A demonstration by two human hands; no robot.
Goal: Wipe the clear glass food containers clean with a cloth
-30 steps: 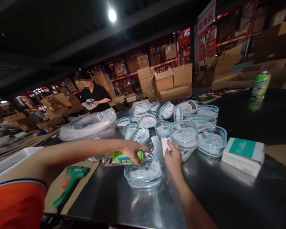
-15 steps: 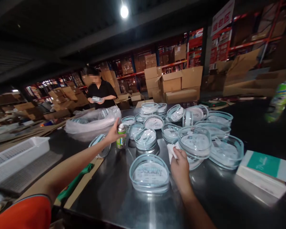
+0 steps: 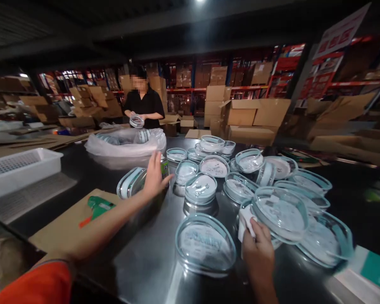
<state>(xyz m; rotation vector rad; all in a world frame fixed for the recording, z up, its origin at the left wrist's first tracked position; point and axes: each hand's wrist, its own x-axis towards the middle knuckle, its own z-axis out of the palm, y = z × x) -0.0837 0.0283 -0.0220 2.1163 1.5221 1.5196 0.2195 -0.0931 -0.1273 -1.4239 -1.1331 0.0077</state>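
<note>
My left hand (image 3: 153, 177) is open at a green spray can (image 3: 164, 166) standing on the table, its fingers up and its thumb apart to the right. The hand covers part of the can, so whether they touch is unclear. My right hand (image 3: 259, 242) pinches a folded white tissue (image 3: 246, 219) beside the pile of clear cases. Between my hands, near the front, lies a clear oval plastic case (image 3: 205, 245) with pale blue edging and a printed white insert. Another such case (image 3: 201, 188) rests behind it, and several more are heaped to the right.
A green glue gun (image 3: 99, 206) lies on cardboard at left, near a white basket (image 3: 25, 166). Behind stands a plastic bag (image 3: 126, 147) of cases. Across the table a person (image 3: 144, 101) handles a case. A white-and-teal box (image 3: 367, 270) sits at right.
The view has tilted and shifted. My left hand now covers more of the spray can, with its fingers raised. My right hand still has the tissue. The other person's case has been turned.
</note>
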